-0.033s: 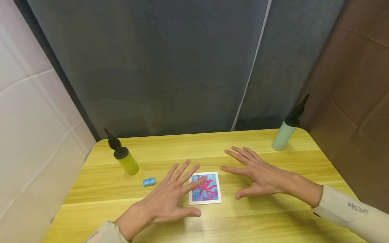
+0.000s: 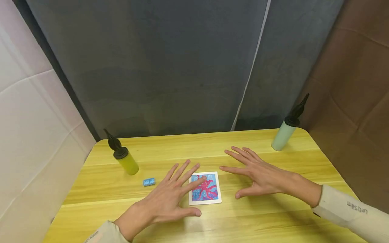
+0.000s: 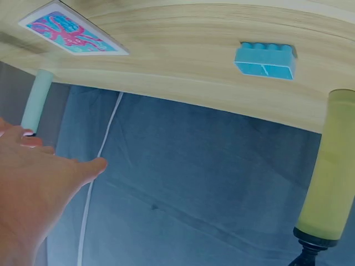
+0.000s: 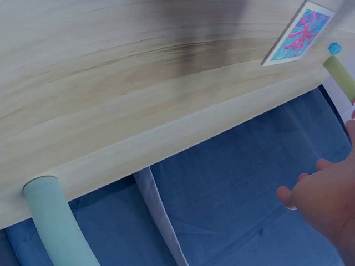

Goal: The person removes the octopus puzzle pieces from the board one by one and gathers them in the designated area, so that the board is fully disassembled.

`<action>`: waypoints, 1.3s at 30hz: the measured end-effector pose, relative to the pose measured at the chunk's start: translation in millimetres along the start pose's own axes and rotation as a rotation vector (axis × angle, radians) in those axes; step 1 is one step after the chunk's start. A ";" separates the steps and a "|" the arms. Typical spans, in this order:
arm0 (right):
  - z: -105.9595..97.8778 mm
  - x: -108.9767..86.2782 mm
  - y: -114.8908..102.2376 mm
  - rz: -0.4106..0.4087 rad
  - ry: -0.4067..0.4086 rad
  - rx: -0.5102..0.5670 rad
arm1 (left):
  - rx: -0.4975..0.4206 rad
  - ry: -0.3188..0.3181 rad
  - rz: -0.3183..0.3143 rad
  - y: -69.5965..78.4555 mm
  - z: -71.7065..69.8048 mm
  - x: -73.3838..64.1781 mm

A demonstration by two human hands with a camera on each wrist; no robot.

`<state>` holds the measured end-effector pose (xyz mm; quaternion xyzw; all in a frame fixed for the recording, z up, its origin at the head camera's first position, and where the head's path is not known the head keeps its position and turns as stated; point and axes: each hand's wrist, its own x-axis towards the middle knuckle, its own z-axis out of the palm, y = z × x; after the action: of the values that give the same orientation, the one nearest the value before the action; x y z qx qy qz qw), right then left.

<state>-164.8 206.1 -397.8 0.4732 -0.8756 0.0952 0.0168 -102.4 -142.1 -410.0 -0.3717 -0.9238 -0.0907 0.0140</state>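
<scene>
My left hand (image 2: 167, 199) hovers over the table with fingers spread, its index finger covering part of a square octopus picture (image 2: 211, 195) in a white frame. Whether the fingertip touches the picture, I cannot tell. To the right of the picture my right hand (image 2: 259, 173) is held out with straight, spread fingers and nothing in it. A light blue toy building block (image 2: 149, 182) lies left of the left hand; its studs show in the left wrist view, where the block (image 3: 265, 61) sits near the picture (image 3: 75, 34).
A yellow pump-like cylinder (image 2: 129, 165) with a black top and nozzle stands at the table's back left. A similar pale green one (image 2: 283, 136) stands at the back right. Beyond the wood-grain table (image 2: 188, 145) hangs a dark grey curtain (image 2: 152, 67).
</scene>
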 end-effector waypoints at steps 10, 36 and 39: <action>1.0 7.1 -0.4 0.067 0.013 0.072 | 0.021 0.002 -0.009 -1.2 -1.6 -1.9; 4.5 46.5 7.6 0.145 0.113 0.209 | -0.080 -0.097 -0.124 23.9 26.1 -5.0; 6.8 53.4 6.4 0.159 0.110 0.205 | -0.075 -0.099 -0.130 26.6 30.4 -4.8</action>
<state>-199.2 164.3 -399.0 0.3954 -0.8939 0.2108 0.0087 -79.3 -121.1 -436.2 -0.3155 -0.9414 -0.1073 -0.0516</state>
